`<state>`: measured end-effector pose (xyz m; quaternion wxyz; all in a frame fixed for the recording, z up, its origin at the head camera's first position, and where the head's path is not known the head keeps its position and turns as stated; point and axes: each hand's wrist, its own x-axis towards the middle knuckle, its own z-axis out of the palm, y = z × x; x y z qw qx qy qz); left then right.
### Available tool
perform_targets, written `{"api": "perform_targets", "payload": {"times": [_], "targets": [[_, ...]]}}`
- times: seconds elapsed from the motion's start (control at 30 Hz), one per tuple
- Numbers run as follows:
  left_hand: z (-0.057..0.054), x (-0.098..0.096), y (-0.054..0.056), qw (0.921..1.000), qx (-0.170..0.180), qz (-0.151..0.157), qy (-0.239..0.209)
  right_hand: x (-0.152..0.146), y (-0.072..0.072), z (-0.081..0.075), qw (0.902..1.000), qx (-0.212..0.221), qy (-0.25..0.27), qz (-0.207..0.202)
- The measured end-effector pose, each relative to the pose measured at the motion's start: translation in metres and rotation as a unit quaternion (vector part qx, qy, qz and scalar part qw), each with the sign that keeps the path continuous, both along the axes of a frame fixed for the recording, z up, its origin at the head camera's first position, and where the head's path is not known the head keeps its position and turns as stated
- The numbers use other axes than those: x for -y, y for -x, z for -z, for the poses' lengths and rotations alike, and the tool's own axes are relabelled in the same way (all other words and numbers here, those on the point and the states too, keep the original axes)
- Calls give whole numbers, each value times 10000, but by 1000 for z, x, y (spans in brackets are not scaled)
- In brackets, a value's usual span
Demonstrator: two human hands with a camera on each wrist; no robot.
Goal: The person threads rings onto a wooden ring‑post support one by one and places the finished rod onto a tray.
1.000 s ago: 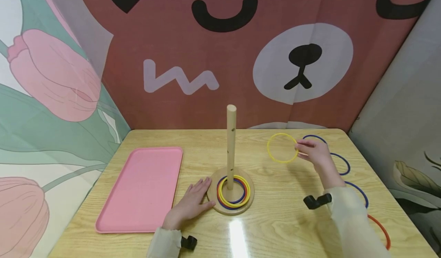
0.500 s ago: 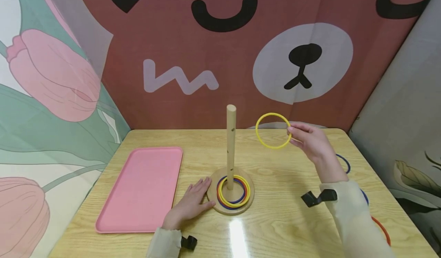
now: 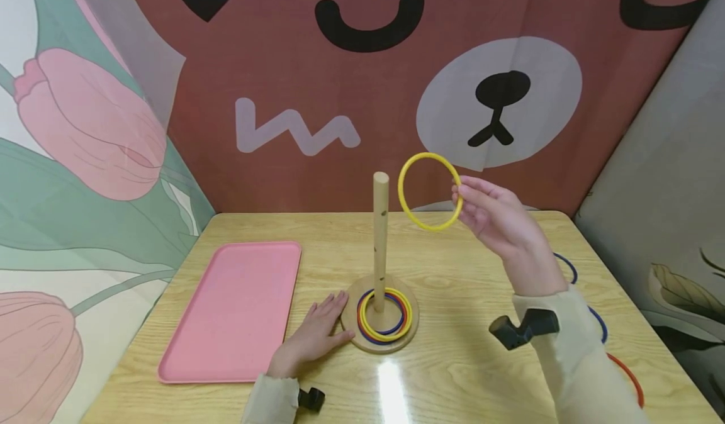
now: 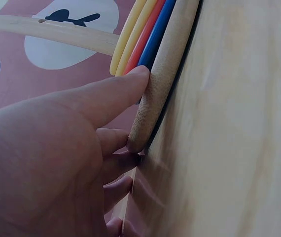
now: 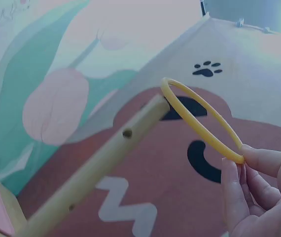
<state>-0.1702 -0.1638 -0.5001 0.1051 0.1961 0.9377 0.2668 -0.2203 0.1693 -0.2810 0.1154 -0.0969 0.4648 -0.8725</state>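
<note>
My right hand pinches a yellow ring by its right side, between thumb and fingers. The ring is raised beside the top of an upright wooden peg, slightly to its right. In the right wrist view the ring tilts near the peg's tip. Several rings, yellow, red and blue, lie stacked around the peg on its round wooden base. My left hand rests at the base's left edge with fingers extended. The left wrist view shows its thumb against the base's rim.
A pink tray lies on the wooden table at the left. Along the right side are blue rings and a red ring, partly hidden by the right arm. A printed cloth hangs behind the table.
My right hand has lifted the yellow ring and carried it left, from above the table's right part to beside the peg's top. The left hand has stayed at the base.
</note>
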Motion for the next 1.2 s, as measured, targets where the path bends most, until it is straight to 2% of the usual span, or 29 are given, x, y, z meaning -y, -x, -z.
{"api": "perform_targets", "payload": {"times": [0.13, 0.4, 0.53, 0.77, 1.2], "targets": [[1, 0, 0, 10000, -43, -4, 27, 11, -2, -8, 9992, -119, 281, -265], [2, 0, 0, 10000, -41, -28, 8, 35, -5, -9, 9989, -88, -440, 135], [3, 0, -1, 10000, -71, 1, 16, 44, -6, -3, 9964, -164, -767, 306], [3, 0, 0, 10000, -14, -16, 19, 52, -8, 10, 9937, -204, -1022, 414], [1, 0, 0, 10000, 18, 1, 14, 52, -10, 39, 9836, 165, -1741, 452]]}}
